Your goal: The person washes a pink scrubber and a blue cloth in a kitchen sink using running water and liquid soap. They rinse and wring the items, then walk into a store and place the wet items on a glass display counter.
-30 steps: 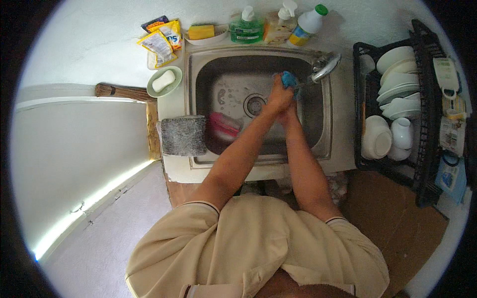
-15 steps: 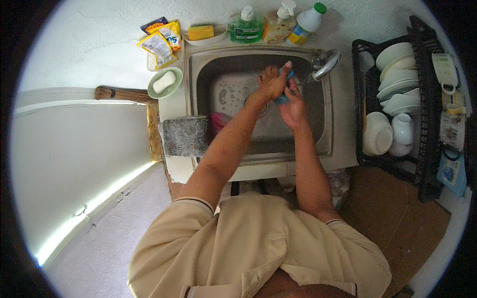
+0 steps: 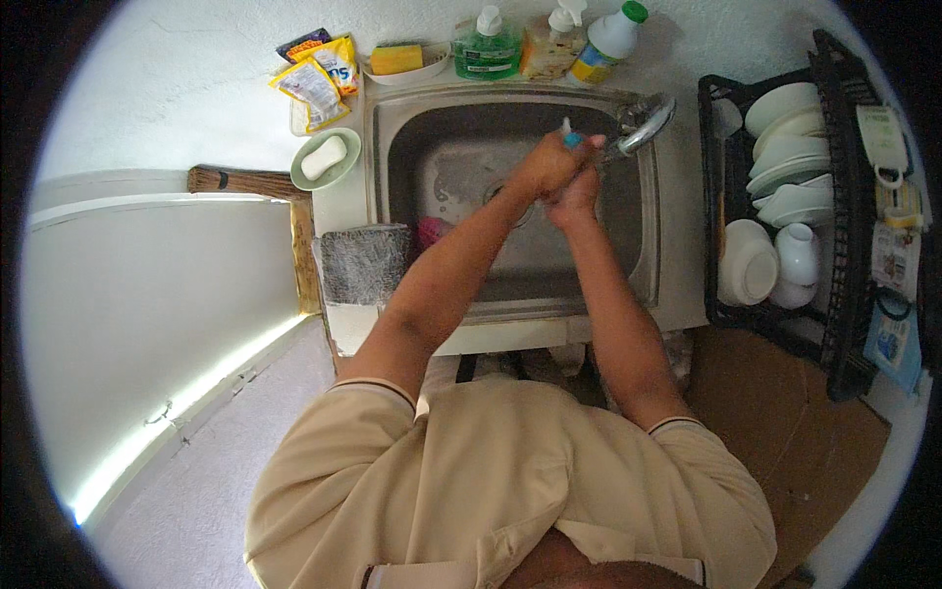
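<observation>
Over the steel sink (image 3: 461, 304), my left hand (image 3: 551, 165) and my right hand (image 3: 577, 196) press together with fingers closed. A light-blue, soft-looking piece (image 3: 572, 140) pokes out at the top of the left fist. Most of it is hidden inside the hands, so I cannot make out its exact kind. The chrome faucet (image 3: 648, 126) stands just to the right of my hands. A pink item (image 3: 432, 232) lies in the sink's left side, partly hidden by my left forearm.
A grey cloth (image 3: 365, 265) drapes over the left edge. Soap in a green dish (image 3: 341, 173), sachets (image 3: 319, 88), a yellow sponge (image 3: 396, 59), a green pump bottle (image 3: 488, 54) and a green-capped bottle (image 3: 608, 47) line the rim. A black dish rack (image 3: 721, 312) stands right.
My hands have come closer together and closed around the blue piece, which shows less now. The right hand's spread fingers have folded in. The sink's surroundings stay the same.
</observation>
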A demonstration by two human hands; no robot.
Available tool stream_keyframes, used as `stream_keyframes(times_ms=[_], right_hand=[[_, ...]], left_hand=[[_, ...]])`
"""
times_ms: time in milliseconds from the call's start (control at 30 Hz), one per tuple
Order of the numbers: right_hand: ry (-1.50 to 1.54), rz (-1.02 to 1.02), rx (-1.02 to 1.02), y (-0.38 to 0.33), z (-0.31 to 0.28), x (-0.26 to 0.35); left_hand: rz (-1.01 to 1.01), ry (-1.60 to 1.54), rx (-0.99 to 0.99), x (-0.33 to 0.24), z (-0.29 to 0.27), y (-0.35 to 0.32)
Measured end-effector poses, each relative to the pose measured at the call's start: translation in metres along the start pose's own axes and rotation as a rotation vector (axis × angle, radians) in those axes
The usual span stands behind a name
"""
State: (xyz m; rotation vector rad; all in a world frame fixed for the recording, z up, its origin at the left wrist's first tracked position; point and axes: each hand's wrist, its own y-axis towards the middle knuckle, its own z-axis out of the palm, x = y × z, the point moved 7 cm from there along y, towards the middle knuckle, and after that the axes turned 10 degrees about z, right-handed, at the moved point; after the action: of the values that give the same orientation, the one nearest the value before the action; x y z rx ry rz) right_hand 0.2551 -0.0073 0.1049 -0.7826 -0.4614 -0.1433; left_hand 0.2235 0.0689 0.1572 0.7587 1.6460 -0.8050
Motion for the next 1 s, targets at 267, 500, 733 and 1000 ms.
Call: stream_keyframes(times_ms=[267,500,733,1000], right_hand=[[-0.778,-0.222,-0.088,0.007,0.023,0.018],[-1.468,-0.274,0.340,0.040,0.071,0.031],[-2.758,-0.108,0.125,0.024,0.114,0.050],[-3.169,0.364,0.160,0.011,0.063,0.039]], left_hand=[[-0.188,-0.890,-0.521,0.081,0.002,0.004],[-0.203,-0.998,-0.582,0.059,-0.038,-0.064],[-0.326,-0.822,-0.785,0.060,-0.110,-0.152],[-0.111,-0.997,-0.738,0.023,-0.142,-0.147]])
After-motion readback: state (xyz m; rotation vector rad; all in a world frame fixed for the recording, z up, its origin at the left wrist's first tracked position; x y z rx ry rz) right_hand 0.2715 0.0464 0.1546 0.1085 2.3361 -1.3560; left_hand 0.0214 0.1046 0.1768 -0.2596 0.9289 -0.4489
